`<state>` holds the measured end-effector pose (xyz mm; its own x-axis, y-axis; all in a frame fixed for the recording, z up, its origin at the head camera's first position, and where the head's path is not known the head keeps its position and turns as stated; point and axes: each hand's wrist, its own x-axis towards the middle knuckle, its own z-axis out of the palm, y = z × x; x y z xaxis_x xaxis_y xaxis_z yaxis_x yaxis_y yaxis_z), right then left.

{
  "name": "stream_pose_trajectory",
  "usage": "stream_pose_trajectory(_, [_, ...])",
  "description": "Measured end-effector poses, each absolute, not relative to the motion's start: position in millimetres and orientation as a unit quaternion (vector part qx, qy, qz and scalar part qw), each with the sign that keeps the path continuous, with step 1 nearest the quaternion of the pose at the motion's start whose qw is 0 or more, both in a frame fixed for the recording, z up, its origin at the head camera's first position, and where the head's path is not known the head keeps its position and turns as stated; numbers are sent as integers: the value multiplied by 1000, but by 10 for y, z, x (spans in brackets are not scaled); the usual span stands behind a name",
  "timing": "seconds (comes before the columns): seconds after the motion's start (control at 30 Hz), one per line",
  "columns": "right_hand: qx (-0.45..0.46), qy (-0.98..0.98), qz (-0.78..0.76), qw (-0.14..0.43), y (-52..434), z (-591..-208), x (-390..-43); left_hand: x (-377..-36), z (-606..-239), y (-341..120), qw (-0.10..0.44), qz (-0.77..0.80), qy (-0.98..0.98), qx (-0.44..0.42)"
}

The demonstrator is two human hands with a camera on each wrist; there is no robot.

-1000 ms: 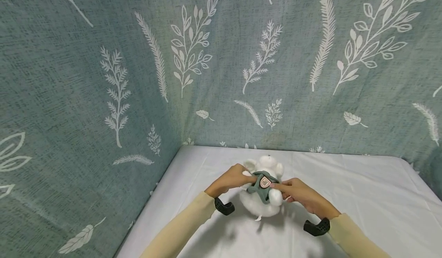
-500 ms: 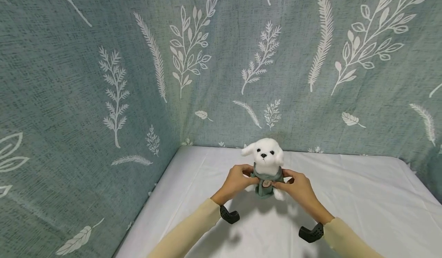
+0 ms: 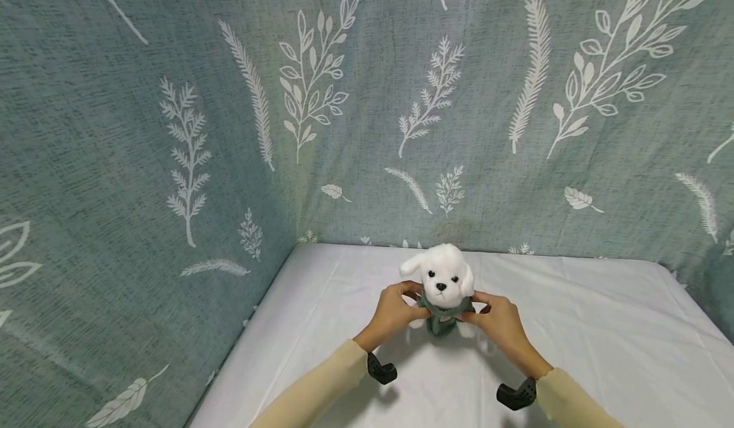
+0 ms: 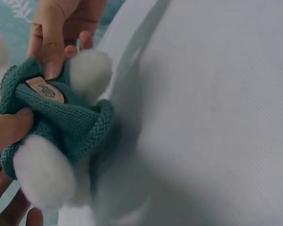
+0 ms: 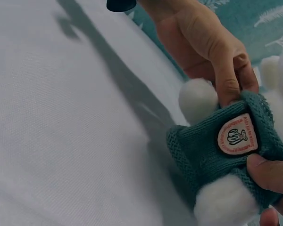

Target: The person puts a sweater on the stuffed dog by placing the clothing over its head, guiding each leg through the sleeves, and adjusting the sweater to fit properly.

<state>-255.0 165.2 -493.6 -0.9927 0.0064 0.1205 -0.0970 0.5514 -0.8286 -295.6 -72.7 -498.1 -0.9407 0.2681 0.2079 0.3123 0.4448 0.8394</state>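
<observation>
A white plush dog (image 3: 445,274) with black eyes and nose faces me in the head view, its head upright. It wears a green knitted sweater (image 5: 207,141) with a pale printed patch (image 5: 238,135) on the chest. My left hand (image 3: 394,310) grips the sweater on one side, thumb in front. Opposite, my right hand (image 3: 500,321) holds the other side the same way. In the left wrist view, both thumbs press the knit beside the patch (image 4: 46,89). White paws (image 4: 43,172) stick out below the hands. The fingers behind the toy are largely hidden.
A white sheet (image 3: 596,326) covers the flat surface beneath. Green cloth printed with white leaves (image 3: 367,116) hangs along the back and left side. Black devices (image 3: 381,369) are worn at both wrists.
The plush dog was tipped back, muzzle up, with its underside showing. It came upright to face me, then moved lower and slightly nearer. Both hands have shifted their hold along its sides.
</observation>
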Motion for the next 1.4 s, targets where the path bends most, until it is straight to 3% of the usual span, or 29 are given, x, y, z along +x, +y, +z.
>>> stream_pose_trajectory(0.87, [25,-875,483,26,1693,-5044,-2465,-2889,-5116,-740,11,-480,-845,-235])
stream_pose_trajectory(1.17, [63,-880,470,6,1853,-4944,-2453,-2918,-4940,-1025,-82,-502,-828,-235])
stream_pose_trajectory(1.27, [68,-878,473,3,1910,-4921,-2452,-2924,-4840,-1128,-84,-515,-825,-219])
stream_pose_trajectory(1.4, [72,-875,479,-2,1963,-4911,-2432,-2895,-4608,-1157,-45,-490,-837,-241])
